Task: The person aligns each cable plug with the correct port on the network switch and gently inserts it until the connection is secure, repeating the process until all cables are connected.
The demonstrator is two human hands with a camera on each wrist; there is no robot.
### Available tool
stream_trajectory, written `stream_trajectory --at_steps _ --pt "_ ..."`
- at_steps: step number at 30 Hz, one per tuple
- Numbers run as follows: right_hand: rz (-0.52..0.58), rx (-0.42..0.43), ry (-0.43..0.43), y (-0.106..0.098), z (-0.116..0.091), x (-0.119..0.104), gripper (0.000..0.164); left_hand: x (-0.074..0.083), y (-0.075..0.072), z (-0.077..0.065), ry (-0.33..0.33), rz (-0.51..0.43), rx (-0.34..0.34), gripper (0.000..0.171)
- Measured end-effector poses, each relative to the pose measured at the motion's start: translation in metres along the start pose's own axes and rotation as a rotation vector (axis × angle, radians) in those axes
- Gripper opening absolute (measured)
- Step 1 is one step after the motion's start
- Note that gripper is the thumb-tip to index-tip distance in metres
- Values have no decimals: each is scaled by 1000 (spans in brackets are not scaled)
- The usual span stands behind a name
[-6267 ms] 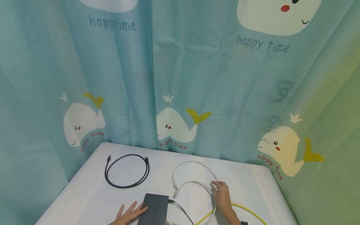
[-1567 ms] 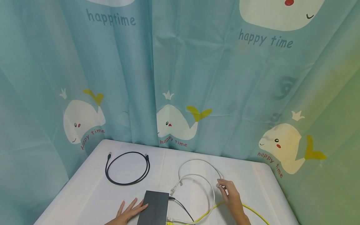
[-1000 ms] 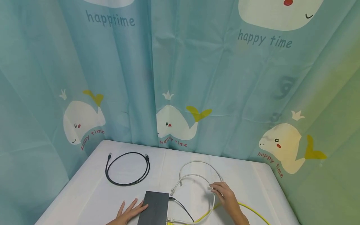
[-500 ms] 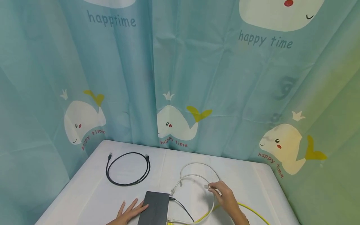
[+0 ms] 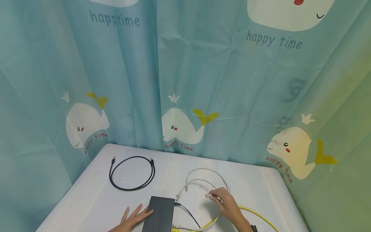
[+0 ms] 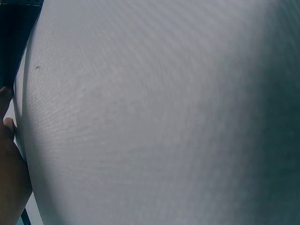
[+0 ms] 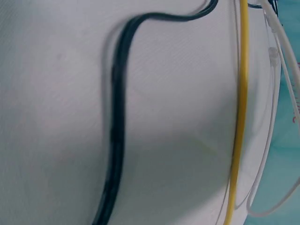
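My left hand [image 5: 131, 221] lies with spread fingers on the left side of a black network switch [image 5: 158, 214]. In the left wrist view, part of that hand [image 6: 11, 173] shows at the left edge beside the dark box [image 6: 16, 42]. Between thumb and fingertips, my right hand [image 5: 227, 204] pinches the end of a white Ethernet cable, its clear plug [image 5: 207, 195] pointing left, above the table. A white cable [image 5: 203, 228] and a yellow cable [image 5: 213, 222] run from the switch's right side. The right wrist view does not show the right hand.
A coiled black Ethernet cable [image 5: 131, 189] lies at the back left. One loose clear plug [image 5: 178, 197] rests right of the switch, near a thin black cord [image 5: 188, 212]. In the right wrist view, a black cable [image 7: 118, 93] and the yellow cable [image 7: 242, 93] cross the white table.
My right hand first touched the white cable at the table, then lifted its plug and has since moved left toward the switch, turning the plug leftward. The left hand stays on the switch.
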State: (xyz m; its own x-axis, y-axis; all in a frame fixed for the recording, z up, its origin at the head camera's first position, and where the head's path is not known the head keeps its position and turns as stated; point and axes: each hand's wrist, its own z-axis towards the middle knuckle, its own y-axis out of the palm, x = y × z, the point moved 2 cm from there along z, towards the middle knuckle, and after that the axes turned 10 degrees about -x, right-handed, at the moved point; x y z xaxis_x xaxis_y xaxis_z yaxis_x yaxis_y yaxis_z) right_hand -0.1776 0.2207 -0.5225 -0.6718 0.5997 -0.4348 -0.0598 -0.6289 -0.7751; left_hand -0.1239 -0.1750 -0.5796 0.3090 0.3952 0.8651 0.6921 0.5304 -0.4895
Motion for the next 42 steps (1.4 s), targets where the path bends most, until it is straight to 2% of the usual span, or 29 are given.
stream_trajectory --at_steps 9,18,21,24,27,33,42 --pt "42 -113 6 8 2 -6 9 2 -1 1 9 -1 4 68" --pt "78 -122 0 17 6 -16 10 6 -3 1 -21 6 -1 73" --pt "100 -173 62 21 5 -17 10 6 -3 1 -31 8 3 73" --pt "133 -263 141 25 5 -20 8 3 -2 1 -26 0 1 70" --pt "147 -320 166 29 6 -24 8 0 -1 1 -22 8 12 69" --pt "181 -310 138 36 9 -33 6 -1 1 1 -27 17 34 68" --pt "250 -368 151 51 7 -43 3 0 3 2 -52 65 40 64"
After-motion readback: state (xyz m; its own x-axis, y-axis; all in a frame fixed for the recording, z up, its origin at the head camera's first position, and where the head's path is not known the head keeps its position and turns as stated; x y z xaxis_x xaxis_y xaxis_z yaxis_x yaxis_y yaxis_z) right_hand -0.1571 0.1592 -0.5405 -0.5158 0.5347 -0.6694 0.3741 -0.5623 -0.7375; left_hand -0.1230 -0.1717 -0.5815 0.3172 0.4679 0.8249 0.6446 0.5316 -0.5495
